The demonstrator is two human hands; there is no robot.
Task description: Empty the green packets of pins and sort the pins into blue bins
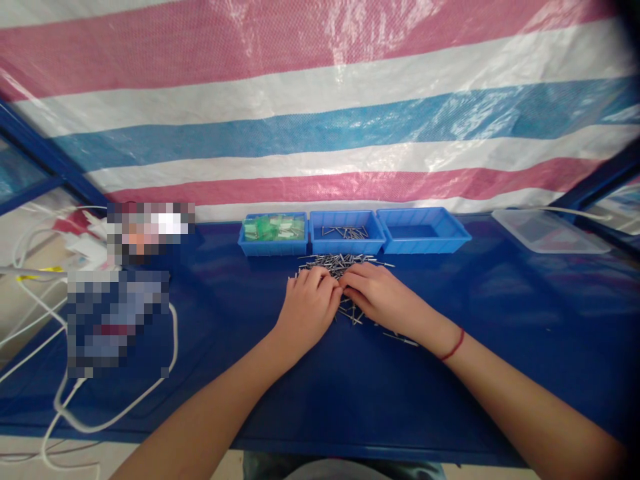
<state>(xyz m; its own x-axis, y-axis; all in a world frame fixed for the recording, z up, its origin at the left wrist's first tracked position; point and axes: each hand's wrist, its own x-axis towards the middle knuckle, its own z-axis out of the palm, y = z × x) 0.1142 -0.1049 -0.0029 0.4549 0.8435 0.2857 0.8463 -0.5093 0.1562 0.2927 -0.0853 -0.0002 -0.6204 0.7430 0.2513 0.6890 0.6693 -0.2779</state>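
Note:
A heap of thin silver blind rivets (333,262) lies on the blue tabletop, just in front of the small blue bins. My left hand (311,300) rests over the heap's left side with its fingers curled down. From the right, my right hand (377,288) reaches in, thumb and fingers pinched together. The fingertips of both hands meet over the rivets, and whatever they hold is hidden. More rivets stick out below and beside the hands, and a few lie apart near my right wrist.
Behind the heap stand a bin of green-and-clear plastic packets (275,228), a middle bin (345,245) with some rivets and a right bin (425,245). A clear plastic lid (550,232) lies at the right. White cables (173,333) and blurred-out items occupy the left side.

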